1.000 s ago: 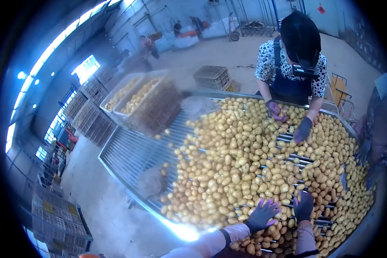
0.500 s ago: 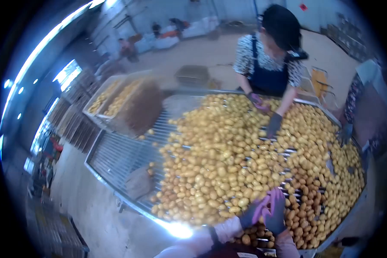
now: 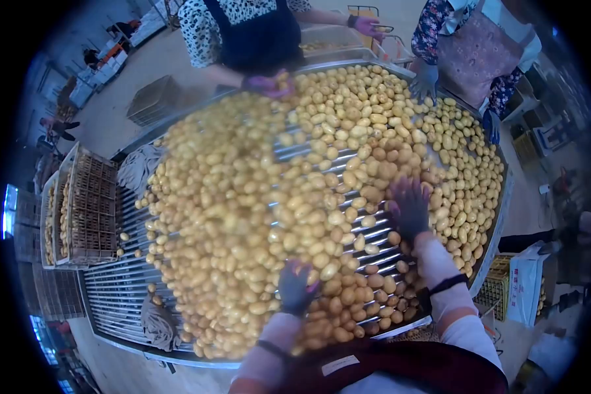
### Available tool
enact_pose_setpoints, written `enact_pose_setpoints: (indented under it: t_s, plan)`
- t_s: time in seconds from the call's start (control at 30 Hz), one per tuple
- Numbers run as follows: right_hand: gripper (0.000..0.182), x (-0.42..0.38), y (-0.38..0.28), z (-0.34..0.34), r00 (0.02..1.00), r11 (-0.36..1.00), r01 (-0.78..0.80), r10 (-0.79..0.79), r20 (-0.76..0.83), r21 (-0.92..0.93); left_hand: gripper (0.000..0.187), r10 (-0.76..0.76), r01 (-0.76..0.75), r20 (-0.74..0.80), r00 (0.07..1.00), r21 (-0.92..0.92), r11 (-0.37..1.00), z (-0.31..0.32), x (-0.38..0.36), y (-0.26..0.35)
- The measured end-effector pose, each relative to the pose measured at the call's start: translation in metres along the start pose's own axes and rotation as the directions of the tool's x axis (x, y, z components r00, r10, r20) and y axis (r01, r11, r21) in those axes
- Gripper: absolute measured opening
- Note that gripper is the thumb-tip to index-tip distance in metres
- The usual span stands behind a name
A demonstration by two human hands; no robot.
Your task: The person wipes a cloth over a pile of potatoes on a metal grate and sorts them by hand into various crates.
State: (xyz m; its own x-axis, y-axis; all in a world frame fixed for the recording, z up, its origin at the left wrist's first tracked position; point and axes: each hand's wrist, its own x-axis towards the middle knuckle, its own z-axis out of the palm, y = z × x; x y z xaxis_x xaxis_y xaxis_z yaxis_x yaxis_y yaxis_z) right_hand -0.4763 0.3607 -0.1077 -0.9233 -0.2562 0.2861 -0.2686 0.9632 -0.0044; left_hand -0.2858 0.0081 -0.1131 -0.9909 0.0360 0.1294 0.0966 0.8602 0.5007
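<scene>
Small yellow oval potatoes (image 3: 243,217) cover a metal roller table (image 3: 121,295). My left hand (image 3: 297,287), in a grey and purple glove, rests at the near middle of the pile. Its thumb stands apart, and the fingertips are partly lost among the potatoes. Farther right, my right hand (image 3: 410,207) in a matching glove reaches forward over the pile, fingers spread on browner potatoes (image 3: 387,157). Bare rollers (image 3: 374,230) show between my hands. Browner potatoes (image 3: 348,295) also lie close to my body.
Across the table, a person in a dark apron (image 3: 253,33) holds a potato in one gloved hand (image 3: 272,85). Another person (image 3: 479,52) works at the far right. Crates (image 3: 92,203) stand on the left end. Grey cloths (image 3: 157,322) lie on the rollers.
My hands were close together at the near edge and are now apart, with the right one farther forward. The view has turned right. The opposite person's hands have separated.
</scene>
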Motion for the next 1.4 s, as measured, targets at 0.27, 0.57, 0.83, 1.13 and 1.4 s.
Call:
enact_pose_setpoints:
  t_s: [0.27,0.57,0.83,1.13,1.4]
  plan:
    - [0.045,0.079,-0.116,-0.025,0.997,0.588,-0.026,-0.041,0.062,0.809,0.039,-0.143,0.143,0.015,0.99,-0.223,0.964,-0.003,0.007,0.005]
    - [0.046,0.045,-0.175,-0.006,0.963,0.634,-0.07,-0.158,0.218,0.77,0.044,0.066,-0.07,-0.069,0.995,-0.051,0.996,-0.011,0.007,0.011]
    - [0.045,-0.024,-0.106,-0.026,0.983,0.624,-0.167,0.041,0.181,0.764,0.048,-0.114,0.119,0.046,0.992,-0.132,0.984,-0.013,0.008,0.016]
    - [0.035,-0.003,-0.092,0.012,0.955,0.934,-0.175,0.084,0.283,0.312,0.051,0.039,-0.04,0.029,0.999,0.05,0.998,0.009,0.0,-0.007]
    - [0.028,-0.03,-0.07,0.006,0.909,0.656,-0.412,0.247,0.336,0.632,0.049,0.046,-0.086,-0.188,0.981,-0.206,0.975,0.035,-0.007,-0.023]
